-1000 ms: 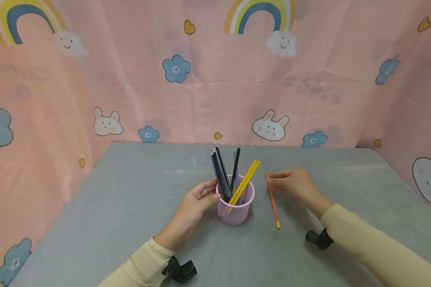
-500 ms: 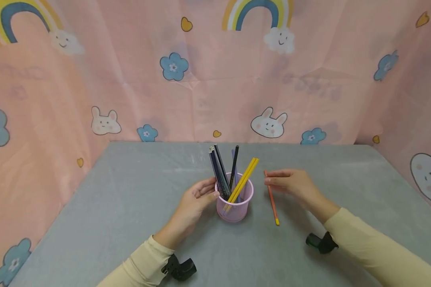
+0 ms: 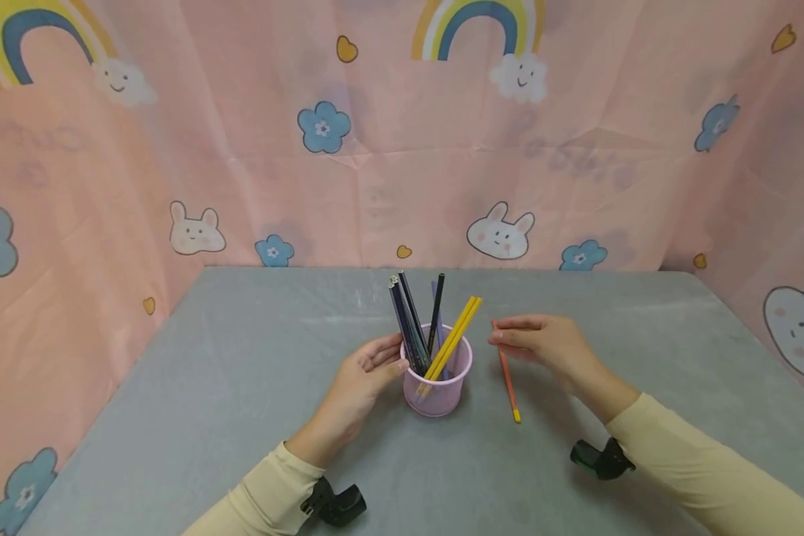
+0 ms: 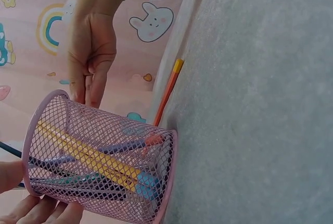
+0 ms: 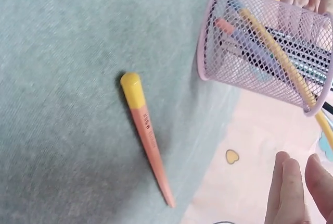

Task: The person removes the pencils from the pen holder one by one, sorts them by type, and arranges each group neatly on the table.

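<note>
A pink mesh pencil cup point(image 3: 435, 402) stands upright on the grey table, holding several dark pencils point(image 3: 409, 327), two yellow pencils point(image 3: 457, 335) and a purple one point(image 3: 440, 339). My left hand point(image 3: 355, 387) holds the cup's left side, thumb near the rim and fingers behind. An orange pencil point(image 3: 508, 380) with a yellow end lies on the table right of the cup. Above its far end hovers my right hand point(image 3: 552, 346). In the right wrist view those fingers point(image 5: 291, 190) are fairly straight, with a gap to the thumb and nothing between them.
The grey tabletop point(image 3: 241, 417) spreads around the cup. Behind it hangs a pink cloth point(image 3: 402, 179) printed with rainbows, rabbits and flowers. A black wrist camera point(image 3: 335, 504) sits under the left sleeve, another black camera point(image 3: 601, 458) under the right.
My right hand has shifted slightly left over the orange pencil's far end. The left hand and the cup keep their places; the head view has shifted a little.
</note>
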Tool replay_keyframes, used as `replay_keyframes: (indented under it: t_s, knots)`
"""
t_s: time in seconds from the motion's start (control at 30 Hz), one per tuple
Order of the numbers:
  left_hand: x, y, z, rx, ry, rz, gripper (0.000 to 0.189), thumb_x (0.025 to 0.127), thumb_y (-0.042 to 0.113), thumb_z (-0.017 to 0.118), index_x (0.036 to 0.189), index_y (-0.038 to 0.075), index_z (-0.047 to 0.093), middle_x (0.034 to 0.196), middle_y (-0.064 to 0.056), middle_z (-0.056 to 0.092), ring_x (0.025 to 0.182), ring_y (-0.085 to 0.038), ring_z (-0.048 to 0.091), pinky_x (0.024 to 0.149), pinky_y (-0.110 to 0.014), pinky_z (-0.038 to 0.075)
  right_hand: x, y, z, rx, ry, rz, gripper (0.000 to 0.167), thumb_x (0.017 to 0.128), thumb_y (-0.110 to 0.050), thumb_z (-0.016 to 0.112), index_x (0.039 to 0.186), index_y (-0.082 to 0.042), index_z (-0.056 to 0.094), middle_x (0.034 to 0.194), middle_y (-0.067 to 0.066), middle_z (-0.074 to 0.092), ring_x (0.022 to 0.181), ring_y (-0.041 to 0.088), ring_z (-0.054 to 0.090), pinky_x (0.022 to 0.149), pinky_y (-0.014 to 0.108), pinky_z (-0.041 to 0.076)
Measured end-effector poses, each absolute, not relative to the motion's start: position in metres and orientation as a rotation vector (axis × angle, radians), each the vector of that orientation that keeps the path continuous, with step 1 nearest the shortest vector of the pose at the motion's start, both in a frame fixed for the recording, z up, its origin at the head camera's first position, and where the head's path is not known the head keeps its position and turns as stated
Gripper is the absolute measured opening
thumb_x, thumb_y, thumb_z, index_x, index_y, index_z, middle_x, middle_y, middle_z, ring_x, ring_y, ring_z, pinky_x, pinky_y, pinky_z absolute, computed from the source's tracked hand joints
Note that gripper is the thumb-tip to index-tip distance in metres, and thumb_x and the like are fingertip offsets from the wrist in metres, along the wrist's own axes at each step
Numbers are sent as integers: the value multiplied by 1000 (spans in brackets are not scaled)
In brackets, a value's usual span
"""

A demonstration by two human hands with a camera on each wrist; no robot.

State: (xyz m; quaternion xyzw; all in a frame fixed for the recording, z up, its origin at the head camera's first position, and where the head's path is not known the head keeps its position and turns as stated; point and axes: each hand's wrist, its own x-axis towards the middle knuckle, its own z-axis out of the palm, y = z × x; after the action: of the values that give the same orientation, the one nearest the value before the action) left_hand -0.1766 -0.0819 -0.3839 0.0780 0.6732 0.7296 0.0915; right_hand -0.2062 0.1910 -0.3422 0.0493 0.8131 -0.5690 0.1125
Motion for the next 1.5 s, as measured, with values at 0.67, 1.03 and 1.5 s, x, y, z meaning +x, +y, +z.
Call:
replay_keyframes:
  t_s: [0.67, 1.03, 1.5]
  knots:
    - [-176, -84, -384, 224, 2012, 2195, 50, 96, 0, 58, 143, -9, 45, 147, -26, 49, 139, -38, 47, 116, -46, 39, -205, 169, -333, 105, 2358, -1735, 48, 89, -30, 75, 127, -1, 64, 120, 7, 72, 111, 19, 70, 98, 37, 54]
    - [-178, -82, -384, 221, 2000, 2198, 50, 95, 1, 60, 143, -8, 46, 146, -25, 50, 138, -37, 47, 116, -46, 39, -208, 164, -332, 94, 2372, -1761, 42, 92, -26, 72, 126, -3, 65, 124, 8, 70, 113, 21, 70, 97, 35, 55]
    - [-177, -81, -383, 222, 1986, 2186, 50, 96, 2, 60, 143, -8, 46, 147, -25, 50, 139, -37, 47, 116, -47, 38, -206, 161, -333, 141, 2355, -1782, 44, 91, -27, 73, 127, -4, 64, 128, 9, 69, 120, 26, 66, 99, 36, 53]
